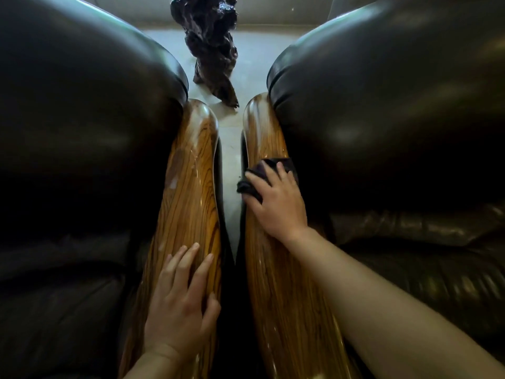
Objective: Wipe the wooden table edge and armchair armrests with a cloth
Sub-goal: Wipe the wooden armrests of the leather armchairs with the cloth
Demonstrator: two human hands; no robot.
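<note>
Two glossy wooden armrests run side by side away from me. My right hand point(276, 201) presses a dark cloth point(257, 175) flat on the middle of the right armrest point(263, 132); the cloth sticks out past my fingers and hangs over the armrest's left edge. My left hand point(181, 299) rests flat with fingers spread on the near part of the left armrest point(191, 187) and holds nothing. Pale smears show on the far half of the left armrest.
Dark leather armchair cushions point(82, 119) bulge on the left, and more point(382, 110) on the right. A narrow gap point(229, 187) to the pale floor separates the armrests. A dark gnarled wood-root carving point(210, 45) stands on the floor beyond them.
</note>
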